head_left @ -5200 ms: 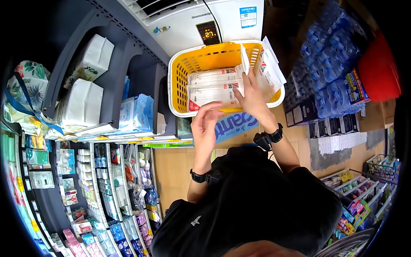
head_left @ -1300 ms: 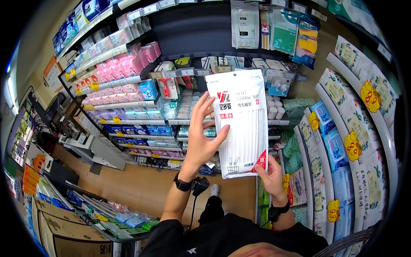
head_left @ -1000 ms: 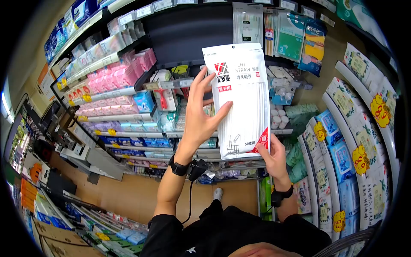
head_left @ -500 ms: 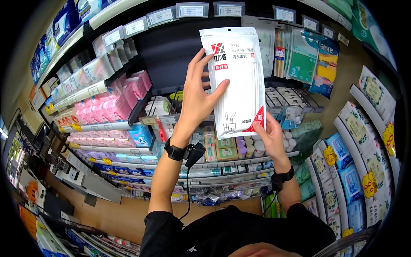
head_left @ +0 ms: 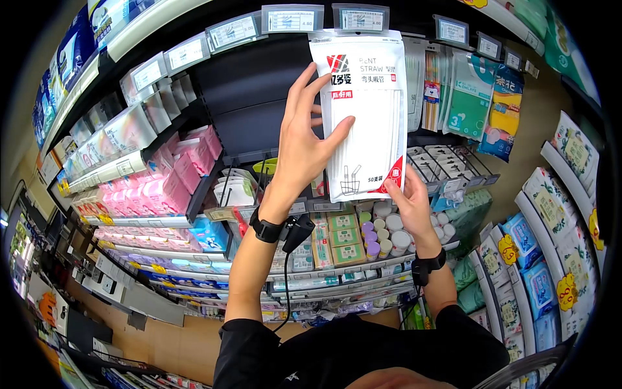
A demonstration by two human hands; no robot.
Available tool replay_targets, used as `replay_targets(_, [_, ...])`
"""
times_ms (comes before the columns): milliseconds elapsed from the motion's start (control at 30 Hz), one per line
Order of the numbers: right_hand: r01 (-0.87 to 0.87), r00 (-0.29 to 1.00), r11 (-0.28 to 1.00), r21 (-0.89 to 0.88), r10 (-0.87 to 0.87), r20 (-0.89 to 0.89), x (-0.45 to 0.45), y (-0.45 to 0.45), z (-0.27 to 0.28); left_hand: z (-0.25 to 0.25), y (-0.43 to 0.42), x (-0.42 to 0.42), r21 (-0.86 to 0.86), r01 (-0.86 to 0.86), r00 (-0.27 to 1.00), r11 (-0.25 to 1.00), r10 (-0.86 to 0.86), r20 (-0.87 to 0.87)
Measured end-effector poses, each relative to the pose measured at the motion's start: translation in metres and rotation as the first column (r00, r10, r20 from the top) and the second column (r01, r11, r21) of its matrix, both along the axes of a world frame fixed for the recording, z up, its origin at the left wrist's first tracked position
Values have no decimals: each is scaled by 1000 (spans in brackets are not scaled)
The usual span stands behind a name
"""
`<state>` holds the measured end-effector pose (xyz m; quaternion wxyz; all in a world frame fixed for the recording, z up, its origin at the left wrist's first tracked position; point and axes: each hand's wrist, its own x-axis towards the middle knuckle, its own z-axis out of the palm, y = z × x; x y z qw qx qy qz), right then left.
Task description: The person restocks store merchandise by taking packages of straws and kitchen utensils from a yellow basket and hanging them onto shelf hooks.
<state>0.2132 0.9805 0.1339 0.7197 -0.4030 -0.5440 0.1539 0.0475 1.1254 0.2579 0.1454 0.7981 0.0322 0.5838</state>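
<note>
A white pack of bent straws (head_left: 372, 129) is held upright in front of the dark shelf back, its printed front facing me. My left hand (head_left: 306, 133) grips its left edge, thumb across the front and fingers partly behind. At the lower right corner, by the red printed triangle, my right hand (head_left: 411, 206) pinches the pack between thumb and fingers. The top edge of the pack comes up just below the price tags (head_left: 360, 19). Both wrists wear black bands.
Hanging packs (head_left: 468, 91) are on hooks to the right. Pink tissue packs (head_left: 162, 188) fill the left shelves. Below the pack stand tubs with white and purple lids (head_left: 382, 236) and green boxes (head_left: 345, 236). Blue wipe packs (head_left: 538, 285) line the right-hand rack.
The pack has risen slightly in view and moved a little right, nearer the price tags, with both hands still on it. The shelves appear larger and closer.
</note>
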Motion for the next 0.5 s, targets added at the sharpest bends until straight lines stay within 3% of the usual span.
replay_targets(500, [12,1000,999,38,-11,-17,8,12,3,5,6,9,58,-17,1000,998,16,23])
